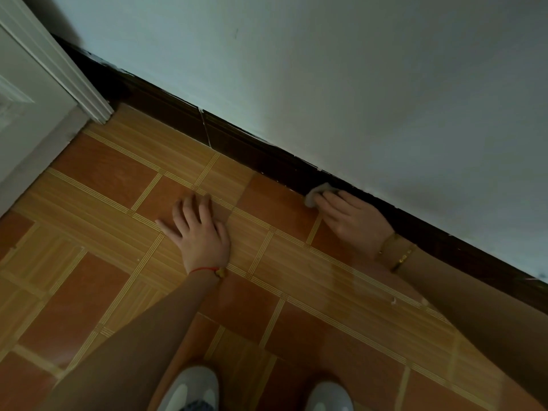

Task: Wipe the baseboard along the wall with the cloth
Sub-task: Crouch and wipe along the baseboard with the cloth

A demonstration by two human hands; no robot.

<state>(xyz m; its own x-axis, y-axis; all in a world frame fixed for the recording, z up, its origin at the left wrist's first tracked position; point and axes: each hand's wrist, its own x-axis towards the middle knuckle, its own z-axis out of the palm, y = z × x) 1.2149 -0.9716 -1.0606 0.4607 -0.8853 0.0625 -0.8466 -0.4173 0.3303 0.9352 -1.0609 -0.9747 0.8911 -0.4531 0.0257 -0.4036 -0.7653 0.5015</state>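
Two hands in view, both low by the wall. Right hand [354, 221] has its fingers curled round a small white cloth [318, 193] and presses it against the dark baseboard [267, 155], right where baseboard meets floor. Only a bunched corner of the cloth shows past the fingertips; the rest is hidden under the hand. Gold bracelets [396, 252] on that wrist.

Left hand [201, 232] lies flat on the tiled floor [89, 292], fingers straight and spread, palm down, holding nothing. It sits well apart from the baseboard, to the left of the right hand. Red string bracelet [207, 269] on that wrist.

Baseboard runs diagonally from upper left to lower right under a pale painted wall [355, 84]. Pale vertical line crosses it at [204, 126], up-left of the cloth; can't tell if it's a joint or a crack. White door frame [59, 69] meets the baseboard at far left. Floor is orange and tan tile with striped bands. Two white shoe toes [189, 387] at bottom edge, pointing toward the wall.
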